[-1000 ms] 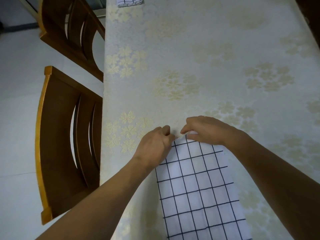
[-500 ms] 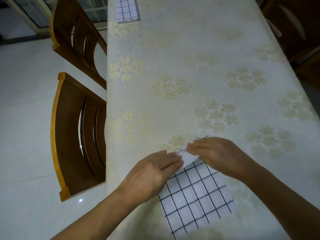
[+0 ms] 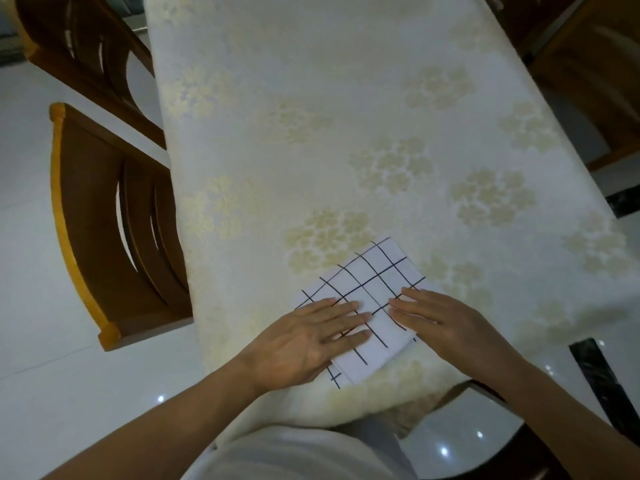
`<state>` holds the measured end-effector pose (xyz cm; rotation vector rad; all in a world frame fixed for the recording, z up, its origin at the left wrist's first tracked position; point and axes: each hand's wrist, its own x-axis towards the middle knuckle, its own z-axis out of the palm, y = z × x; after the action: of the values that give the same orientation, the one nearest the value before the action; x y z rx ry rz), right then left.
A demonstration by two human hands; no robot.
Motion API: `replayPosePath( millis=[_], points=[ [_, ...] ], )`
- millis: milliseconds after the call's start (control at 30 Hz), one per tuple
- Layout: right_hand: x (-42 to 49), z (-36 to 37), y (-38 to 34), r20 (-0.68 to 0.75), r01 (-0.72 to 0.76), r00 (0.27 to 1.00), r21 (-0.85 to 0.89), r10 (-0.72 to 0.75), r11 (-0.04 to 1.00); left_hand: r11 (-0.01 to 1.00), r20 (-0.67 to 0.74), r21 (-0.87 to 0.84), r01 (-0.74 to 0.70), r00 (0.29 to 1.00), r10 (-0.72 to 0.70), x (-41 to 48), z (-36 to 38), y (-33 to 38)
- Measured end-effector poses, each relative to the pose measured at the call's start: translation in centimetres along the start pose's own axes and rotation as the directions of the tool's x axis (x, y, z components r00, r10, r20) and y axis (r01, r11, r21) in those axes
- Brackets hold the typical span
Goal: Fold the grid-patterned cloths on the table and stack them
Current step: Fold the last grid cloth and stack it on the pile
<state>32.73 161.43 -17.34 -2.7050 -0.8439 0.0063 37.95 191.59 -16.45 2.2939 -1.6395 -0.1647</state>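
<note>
Head view: the folded grid cloth point(image 3: 374, 278) lies at the near edge of the bench point(image 3: 346, 116). The left hand point(image 3: 311, 337) and right hand point(image 3: 446, 323) press it with flat, straight fingers, gripping nothing. Step in hand: creasing the fold. Next, probably, pinch an edge and carry it to a stack, which is not visible here.

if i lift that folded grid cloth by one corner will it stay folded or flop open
Likely flops: the grid cloth lies thin and flat, its layers loose and offset at the near edge. Probably light, since the left hand and right hand flatten it with straight fingers. Pushed, it may slide on the smooth-looking tablecloth.
</note>
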Motion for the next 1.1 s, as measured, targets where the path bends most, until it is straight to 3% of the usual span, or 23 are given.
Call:
replayPosePath(
  millis=[233,467,633,767,867,967,1100],
  points=[
    [-3.4,3.3,-1.0,0.033,-0.113,0.993,-0.018,0.113,0.993,0.997,0.167,0.062,-0.035,0.986,0.025,-0.6,3.8,0.8],
    [-4.8,4.9,-2.7,0.077,-0.204,0.976,0.002,0.203,0.979,1.0,0.246,0.023,0.015,0.969,-0.02,-1.6,5.3,0.2],
    [-3.8,5.0,-3.2,-0.058,-0.264,0.963,0.001,0.263,0.965,0.994,0.113,-0.094,0.048,0.993,-0.037,-0.8,4.8,-0.3],
    [1.4,5.2,-3.1,-0.167,-0.397,0.903,0.027,0.396,0.917,0.981,0.053,0.043,0.191,0.98,-0.193,2.4,4.9,-1.7],
    [6.5,6.0,-3.0,-0.062,-0.489,0.871,-0.02,0.487,0.872,0.949,0.111,0.129,0.288,0.947,-0.303,3.8,6.2,-2.4],
    [8.4,7.8,-3.0,0.097,-0.465,0.871,-0.152,0.481,0.872,0.93,0.124,0.167,0.328,0.929,-0.35,3.5,7.6,-2.7],
    [6.8,9.2,-0.2,0.13,-0.444,0.867,-0.235,0.481,0.865,0.927,0.091,0.166,0.336,0.931,-0.353,2.7,8.9,-3.4]
  ],
)
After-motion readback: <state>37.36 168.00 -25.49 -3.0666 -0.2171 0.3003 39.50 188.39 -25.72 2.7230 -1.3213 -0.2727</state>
